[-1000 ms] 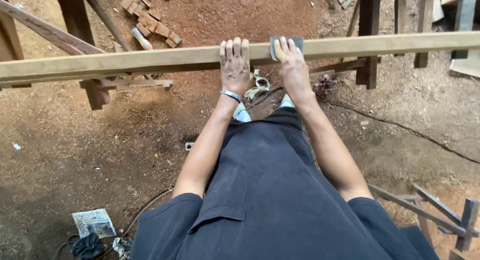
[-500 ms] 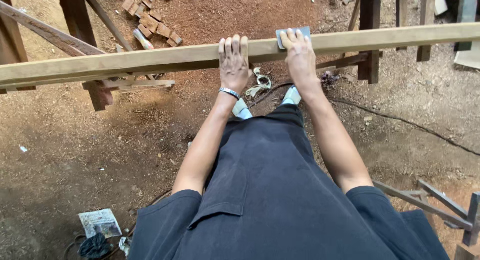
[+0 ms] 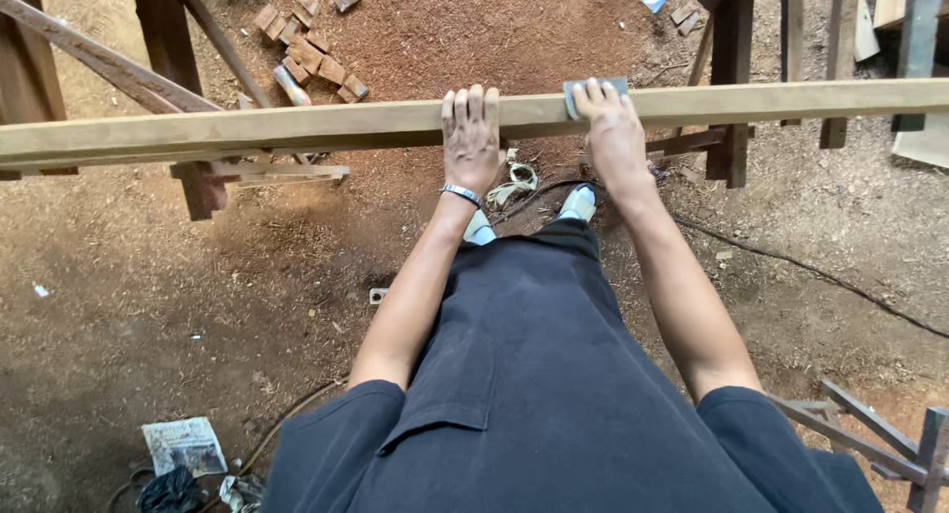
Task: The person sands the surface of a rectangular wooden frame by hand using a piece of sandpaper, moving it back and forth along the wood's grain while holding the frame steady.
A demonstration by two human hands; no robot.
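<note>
A long pale wooden beam (image 3: 297, 128) runs across the view at waist height, resting on dark wooden supports. My left hand (image 3: 472, 137) lies flat on top of the beam with its fingers together, a bracelet at the wrist. My right hand (image 3: 615, 137) presses a small grey sanding block (image 3: 593, 86) onto the beam just to the right of the left hand. Only the far edge of the block shows beyond my fingers.
Dark wooden posts (image 3: 736, 68) and a slanted plank (image 3: 99, 63) stand behind the beam. Small wood offcuts (image 3: 311, 48) lie on the sawdust-covered dirt ground. A black cable (image 3: 820, 271) crosses at right. Paper and rags (image 3: 183, 444) lie at lower left; a metal frame (image 3: 870, 439) sits lower right.
My right hand has slid the sanding block a little to the right along the beam. The left hand has stayed flat in place.
</note>
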